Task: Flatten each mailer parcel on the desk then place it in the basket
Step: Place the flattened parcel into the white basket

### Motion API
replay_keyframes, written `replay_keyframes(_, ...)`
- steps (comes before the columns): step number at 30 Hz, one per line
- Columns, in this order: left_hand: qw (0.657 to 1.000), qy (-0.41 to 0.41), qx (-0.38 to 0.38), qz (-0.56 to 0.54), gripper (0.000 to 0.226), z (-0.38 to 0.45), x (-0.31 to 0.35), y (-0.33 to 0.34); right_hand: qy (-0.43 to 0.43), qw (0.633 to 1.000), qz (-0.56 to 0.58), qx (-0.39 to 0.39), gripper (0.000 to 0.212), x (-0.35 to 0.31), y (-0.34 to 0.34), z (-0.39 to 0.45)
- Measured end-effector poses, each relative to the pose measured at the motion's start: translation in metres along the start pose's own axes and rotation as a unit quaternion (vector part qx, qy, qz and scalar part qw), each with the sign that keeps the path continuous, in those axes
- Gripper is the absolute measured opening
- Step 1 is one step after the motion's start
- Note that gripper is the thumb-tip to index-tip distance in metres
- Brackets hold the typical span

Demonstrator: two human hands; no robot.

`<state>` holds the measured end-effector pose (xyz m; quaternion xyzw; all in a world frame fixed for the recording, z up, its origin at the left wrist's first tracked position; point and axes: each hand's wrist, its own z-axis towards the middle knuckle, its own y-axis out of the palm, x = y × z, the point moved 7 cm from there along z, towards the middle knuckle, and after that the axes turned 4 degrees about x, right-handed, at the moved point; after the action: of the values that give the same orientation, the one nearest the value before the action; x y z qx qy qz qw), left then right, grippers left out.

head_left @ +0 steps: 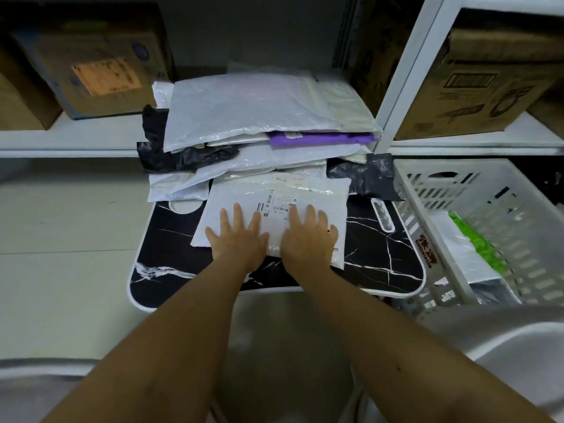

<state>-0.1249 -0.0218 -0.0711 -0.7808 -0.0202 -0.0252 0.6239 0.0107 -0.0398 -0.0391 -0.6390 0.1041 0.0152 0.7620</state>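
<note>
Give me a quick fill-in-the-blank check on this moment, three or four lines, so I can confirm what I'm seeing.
1. Both hands, left hand and right hand, press flat on a ____ mailer bearing a barcode label.
2. That mailer lies on a black desk with a ____ pattern.
3. The white basket stands to the person's ____.
4. A ____ parcel shows partway down the pile behind.

Missing words: white; marble; right; purple

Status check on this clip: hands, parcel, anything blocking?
Left hand and right hand flat, pressing white mailer on desk. Basket at right, parcels inside. Path to basket unobstructed; mailer pile behind.
</note>
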Motion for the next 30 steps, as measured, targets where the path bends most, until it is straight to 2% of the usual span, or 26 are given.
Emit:
replay_keyframes(2, 1.000, 0.003, 0.010, -0.013, 0.057, 0.000, -0.001, 0.006, -0.103, 0.995, -0.006, -0.016, 0.049, -0.017, 0.015, -0.014)
replay_keyframes(3, 1.000, -0.005, 0.003, -0.022, 0.056, 0.002, -0.004, 0.010, -0.128, 0.992, -0.010, -0.023, 0.047, -0.020, 0.023, -0.018)
replay_keyframes(6, 0.999, -0.002, -0.048, -0.021, 0.056, -0.001, -0.008, 0.023, -0.136, 0.988, -0.022, -0.071, 0.043, -0.017, 0.043, -0.023)
replay_keyframes(7, 0.999, 0.003, -0.043, -0.002, 0.056, -0.004, -0.007, 0.023, -0.131, 0.986, -0.025, -0.103, 0.044, -0.014, 0.051, -0.023)
replay_keyframes(9, 0.999, 0.014, 0.029, 0.033, 0.047, -0.014, -0.001, 0.011, -0.122, 0.983, -0.047, -0.126, 0.043, -0.010, 0.055, -0.022)
replay_keyframes(10, 0.996, 0.019, 0.076, 0.036, 0.041, -0.019, 0.003, 0.004, -0.119, 0.985, -0.056, -0.110, 0.041, -0.012, 0.051, -0.022)
replay_keyframes(12, 0.990, 0.027, 0.139, 0.019, 0.034, -0.026, 0.008, -0.005, -0.119, 0.991, -0.064, -0.019, 0.029, -0.019, 0.034, -0.021)
replay_keyframes(15, 0.987, 0.026, 0.158, 0.007, 0.027, -0.026, 0.011, -0.009, -0.123, 0.986, -0.072, 0.082, 0.011, -0.023, 0.017, -0.020)
replay_keyframes(17, 0.983, 0.030, 0.178, 0.007, 0.026, -0.025, 0.012, -0.012, -0.118, 0.989, -0.048, 0.081, 0.010, -0.022, 0.019, -0.014)
replay_keyframes(18, 0.982, 0.038, 0.187, 0.010, 0.028, -0.022, 0.013, -0.012, -0.120, 0.990, -0.034, 0.072, 0.018, -0.022, 0.021, -0.013)
replay_keyframes(20, 0.986, 0.056, 0.158, 0.024, 0.040, -0.014, 0.012, -0.003, -0.136, 0.990, -0.028, 0.034, 0.040, -0.022, 0.031, -0.014)
replay_keyframes(22, 0.991, 0.064, 0.106, 0.039, 0.056, -0.006, 0.008, 0.014, -0.129, 0.991, -0.042, -0.012, 0.051, -0.015, 0.044, -0.019)
replay_keyframes(26, 0.998, 0.041, 0.045, 0.004, 0.054, -0.002, 0.000, 0.039, -0.085, 0.993, -0.039, -0.069, 0.056, 0.002, 0.066, -0.021)
replay_keyframes(30, 0.999, 0.031, 0.019, -0.005, 0.053, -0.001, -0.001, 0.042, -0.091, 0.990, -0.039, -0.102, 0.052, 0.002, 0.077, -0.019)
